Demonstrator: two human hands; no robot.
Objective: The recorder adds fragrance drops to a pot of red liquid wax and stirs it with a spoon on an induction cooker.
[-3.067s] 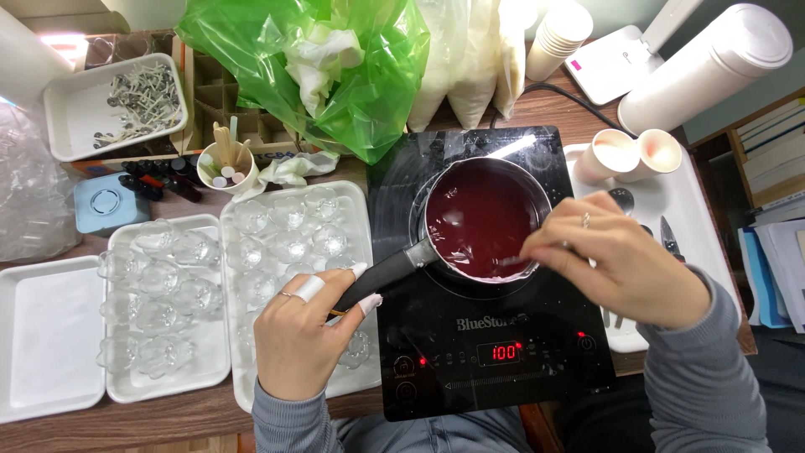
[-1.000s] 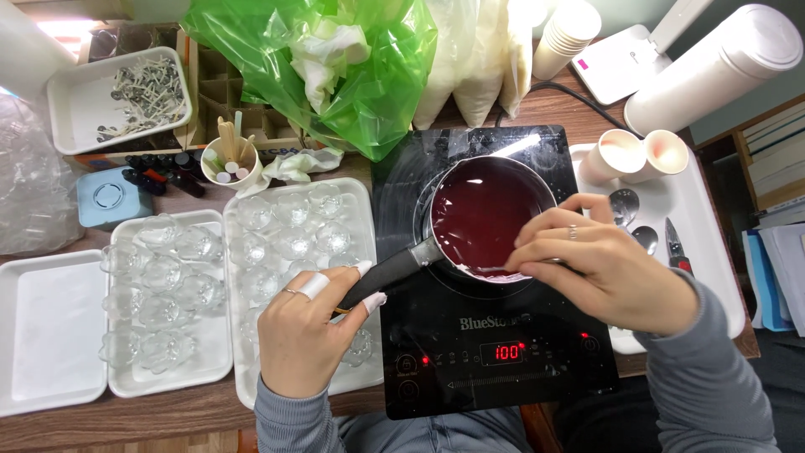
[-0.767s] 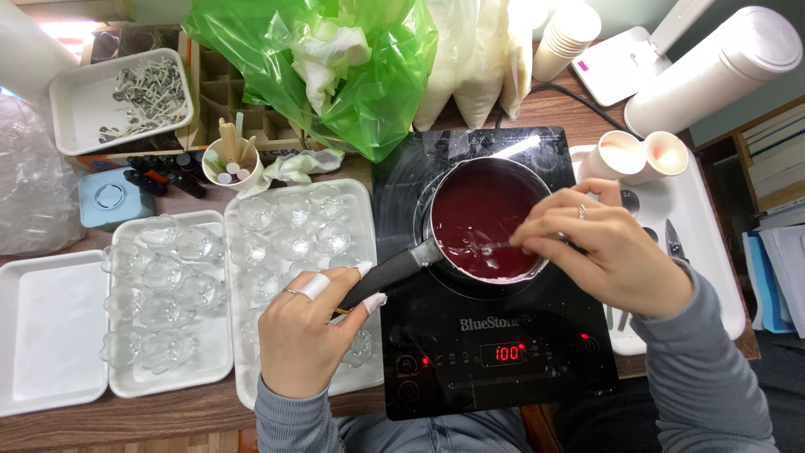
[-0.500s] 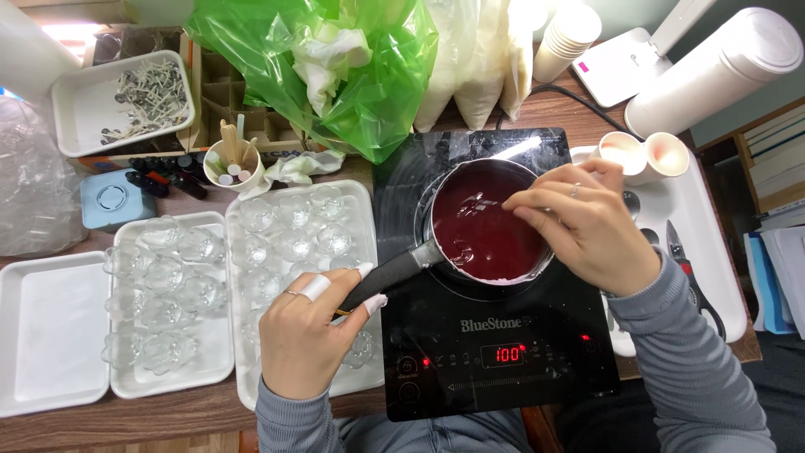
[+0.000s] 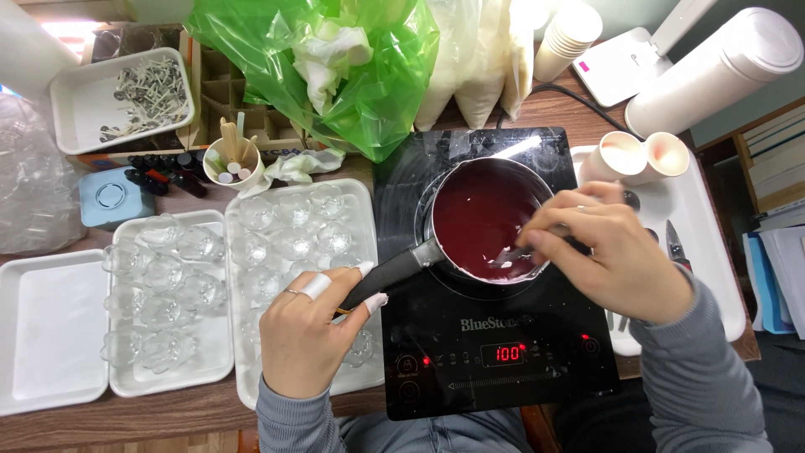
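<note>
A small rectangular display (image 5: 508, 353) glows red on the black induction cooktop's (image 5: 495, 335) front panel, below pale lettering (image 5: 496, 323).

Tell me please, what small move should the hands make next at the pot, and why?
Probably one more slow stir. The right hand holds a stirrer dipped in the dark red liquid, the pot sits on the lit cooktop, and the left hand steadies the handle.

Glossy black glass cooktop (image 5: 495, 335), metal saucepan (image 5: 486, 220), clear glass jars (image 5: 293, 226), wooden table (image 5: 168, 411)
</note>
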